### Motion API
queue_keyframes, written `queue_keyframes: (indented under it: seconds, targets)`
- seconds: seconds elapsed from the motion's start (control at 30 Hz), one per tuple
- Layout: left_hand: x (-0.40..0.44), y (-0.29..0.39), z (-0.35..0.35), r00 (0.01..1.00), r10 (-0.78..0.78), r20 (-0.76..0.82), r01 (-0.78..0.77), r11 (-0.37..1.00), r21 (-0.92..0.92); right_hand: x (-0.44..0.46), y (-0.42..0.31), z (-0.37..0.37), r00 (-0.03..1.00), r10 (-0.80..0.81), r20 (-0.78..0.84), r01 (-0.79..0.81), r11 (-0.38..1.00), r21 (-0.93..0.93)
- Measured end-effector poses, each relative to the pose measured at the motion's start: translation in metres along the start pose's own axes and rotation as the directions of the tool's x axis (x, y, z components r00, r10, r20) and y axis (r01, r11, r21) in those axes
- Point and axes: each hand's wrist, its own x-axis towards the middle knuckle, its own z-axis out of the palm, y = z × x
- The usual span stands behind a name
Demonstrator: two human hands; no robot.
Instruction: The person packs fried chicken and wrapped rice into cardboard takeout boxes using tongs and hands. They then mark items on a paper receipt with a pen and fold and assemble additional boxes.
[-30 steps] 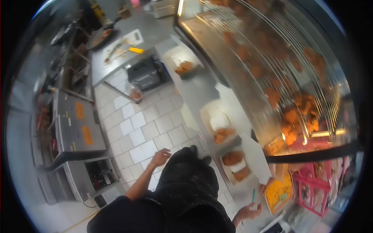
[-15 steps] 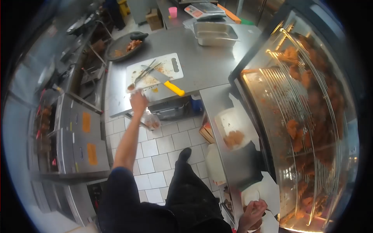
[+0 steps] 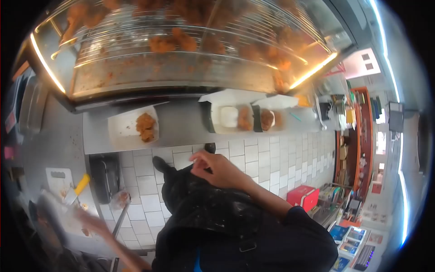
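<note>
My left hand point(image 3: 93, 223) is smeared by motion beside the white cutting board point(image 3: 59, 177), so its fingers cannot be made out. A knife with a yellow handle point(image 3: 82, 185) lies across that board. My right hand point(image 3: 215, 170) is in front of my body, above the tiled floor, its fingers loosely bent and apart with nothing visible in them. On the steel counter ahead, an open white box point(image 3: 122, 129) holds fried chicken point(image 3: 146, 127). Farther right stands another open box point(image 3: 222, 117) with a white item and brown food, alongside a smaller box of brown food point(image 3: 267, 119).
A lit glass cabinet with wire racks point(image 3: 204, 50) of fried chicken stands behind the counter. A clear bag point(image 3: 121, 199) hangs near the left table's edge. A red box point(image 3: 302, 197) is to my right. White tiles point(image 3: 149, 204) cover the floor.
My view has swung right, bringing the glass cabinet and counter in front of me. My right hand has come away from the boxes. The left hand remains by the cutting board.
</note>
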Motion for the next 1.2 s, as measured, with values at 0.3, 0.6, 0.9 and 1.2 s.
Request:
queue_keyframes:
  seconds: [0.3,0.6,0.9,1.2]
  targets:
    - [-0.188,0.519,-0.042,0.190,0.970,0.151,-0.028,0.159,-0.987,-0.041,0.092,-0.034,0.843,0.096,-0.529,0.246,0.805,0.539]
    - [-0.296,0.599,-0.012,0.094,0.873,0.478,0.168,0.459,-0.872,-0.136,0.249,-0.168,0.798,0.328,-0.506,-0.104,0.902,0.420]
    - [-0.303,0.608,0.026,0.368,0.823,0.433,-0.165,0.516,-0.841,-0.124,0.265,-0.253,0.912,0.341,-0.229,-0.398,0.868,-0.295]
    - [-0.302,0.610,0.030,0.265,0.827,0.497,-0.058,0.528,-0.847,-0.067,0.259,-0.265,0.931,0.366,-0.009,-0.324,0.813,-0.483]
